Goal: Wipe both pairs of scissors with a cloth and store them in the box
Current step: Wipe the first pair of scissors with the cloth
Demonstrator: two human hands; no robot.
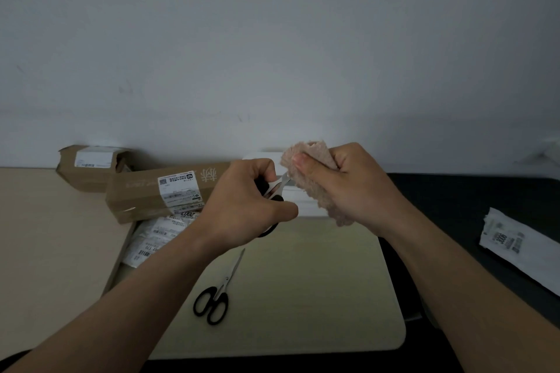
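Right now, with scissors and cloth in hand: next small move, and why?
Probably slide the cloth along the blades toward the tips: the left hand grips the scissors by the handles, the right hand pinches the cloth round the blades near the pivot.

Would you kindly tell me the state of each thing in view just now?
Held scissors: gripped by the handles in the left hand, blades inside the cloth.
Cloth: folded round the blades, pinched by the right hand.
Second scissors: shut, lying flat on the mat, untouched.
Long cardboard box: closed, labelled.
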